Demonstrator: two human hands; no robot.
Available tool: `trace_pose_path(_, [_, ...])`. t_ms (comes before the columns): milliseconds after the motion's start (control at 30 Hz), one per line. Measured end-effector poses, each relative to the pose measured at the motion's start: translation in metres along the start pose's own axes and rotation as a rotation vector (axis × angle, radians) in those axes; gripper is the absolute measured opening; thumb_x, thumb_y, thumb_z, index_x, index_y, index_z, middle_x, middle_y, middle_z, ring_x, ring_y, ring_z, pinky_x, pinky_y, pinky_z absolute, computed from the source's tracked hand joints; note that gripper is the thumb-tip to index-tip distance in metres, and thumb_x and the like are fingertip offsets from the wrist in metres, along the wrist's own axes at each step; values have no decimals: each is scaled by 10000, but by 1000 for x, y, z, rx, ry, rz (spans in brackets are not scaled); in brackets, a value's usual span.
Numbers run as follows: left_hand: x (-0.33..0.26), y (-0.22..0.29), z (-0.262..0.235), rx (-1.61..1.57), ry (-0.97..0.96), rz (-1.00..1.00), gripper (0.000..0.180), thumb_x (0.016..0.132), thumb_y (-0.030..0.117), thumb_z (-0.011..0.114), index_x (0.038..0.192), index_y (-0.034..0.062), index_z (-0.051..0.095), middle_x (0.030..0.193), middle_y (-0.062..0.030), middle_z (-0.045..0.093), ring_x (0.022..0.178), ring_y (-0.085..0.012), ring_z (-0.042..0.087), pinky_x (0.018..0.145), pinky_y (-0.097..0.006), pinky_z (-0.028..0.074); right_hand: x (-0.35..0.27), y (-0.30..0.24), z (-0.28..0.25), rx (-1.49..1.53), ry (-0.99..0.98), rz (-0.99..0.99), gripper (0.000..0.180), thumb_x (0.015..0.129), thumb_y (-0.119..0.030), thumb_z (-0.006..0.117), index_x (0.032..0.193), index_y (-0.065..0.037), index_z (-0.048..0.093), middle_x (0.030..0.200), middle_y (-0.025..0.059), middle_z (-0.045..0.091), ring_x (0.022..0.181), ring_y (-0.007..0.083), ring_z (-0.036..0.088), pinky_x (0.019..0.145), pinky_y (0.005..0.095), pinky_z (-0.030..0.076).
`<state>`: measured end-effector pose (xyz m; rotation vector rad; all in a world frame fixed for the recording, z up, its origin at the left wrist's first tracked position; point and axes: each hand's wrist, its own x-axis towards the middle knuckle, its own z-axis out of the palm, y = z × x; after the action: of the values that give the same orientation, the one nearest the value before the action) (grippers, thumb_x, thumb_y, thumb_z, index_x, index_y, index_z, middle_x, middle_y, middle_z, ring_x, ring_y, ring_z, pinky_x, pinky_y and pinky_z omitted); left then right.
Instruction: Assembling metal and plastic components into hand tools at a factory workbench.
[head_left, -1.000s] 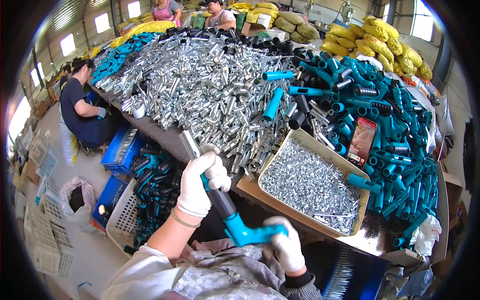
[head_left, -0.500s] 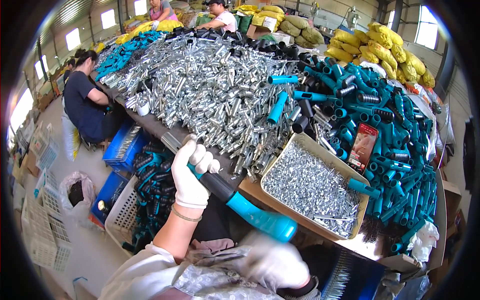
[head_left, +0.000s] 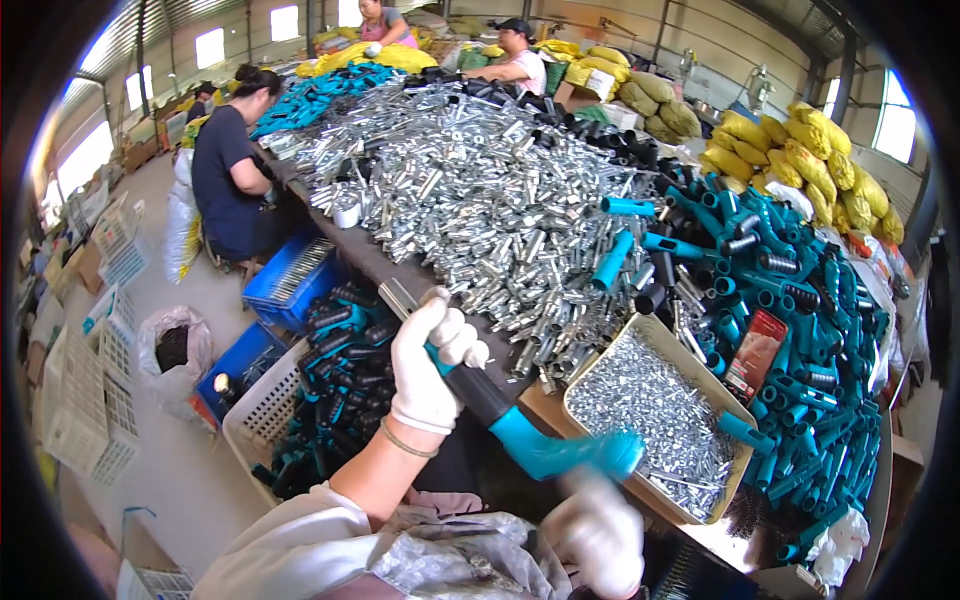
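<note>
We see the white-gloved left hand (head_left: 428,368) closed firmly around the black rubber mid-section of a long tool handle with a teal grip end and a bare metal tube tip (head_left: 480,400), which slants from upper left to lower right above the near edge of the dark worktable (head_left: 350,250). The white-gloved right hand (head_left: 598,535) sits just below the teal end; it is blurred, so we cannot tell whether it grips or merely touches it. Just right of the handle lies a shallow cardboard tray of small silver screws (head_left: 655,420). Behind it we note 2 heaps: shiny metal tubes (head_left: 470,190) at centre and teal-and-black grips (head_left: 800,300) to the right. A white plastic basket of finished handles (head_left: 330,400) stands below the left hand.
</note>
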<state>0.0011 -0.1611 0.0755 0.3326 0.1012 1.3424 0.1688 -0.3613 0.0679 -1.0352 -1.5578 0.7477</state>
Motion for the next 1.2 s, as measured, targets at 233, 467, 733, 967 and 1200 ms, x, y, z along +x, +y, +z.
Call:
trace_pose_path(233, [-4,-7,-3,0,6,3,81,1007,204,519,988,162,585,598,112,255,467,-40,270,491,-253,299,-20,0,6,-27,-97,514,208,966,-43,553,1100,24,697,811,52,659,717,158,625,718,303,508])
trace_pose_path(467, [7,-8,0,-25,-6,-43,367,1017,211,534,693,206,360,586,101,209,473,-43,238,508,-245,271,-4,16,16,123,-489,179,268,873,-105,647,1120,-9,689,986,136,702,938,262,667,879,356,512])
trace_pose_path(733, [5,-9,-5,86,168,19,263,1015,185,545,777,193,433,608,101,238,504,-55,270,565,-276,342,-3,17,7,-189,167,160,626,662,-315,897,1082,64,630,1161,207,638,976,312,666,885,392,531])
trace_pose_path(967, [-35,-19,-36,244,88,-135,52,965,204,549,991,167,523,570,67,316,464,-80,332,489,-287,326,-40,69,29,320,449,514,452,899,-484,646,983,-41,622,783,89,674,624,211,641,548,311,504])
trace_pose_path(1200, [-70,-41,-40,398,-151,-629,404,863,23,633,1260,-21,569,693,-33,558,522,-115,498,531,-293,420,-34,147,49,-596,19,273,317,954,-377,641,954,-62,682,858,130,686,718,293,656,652,351,515])
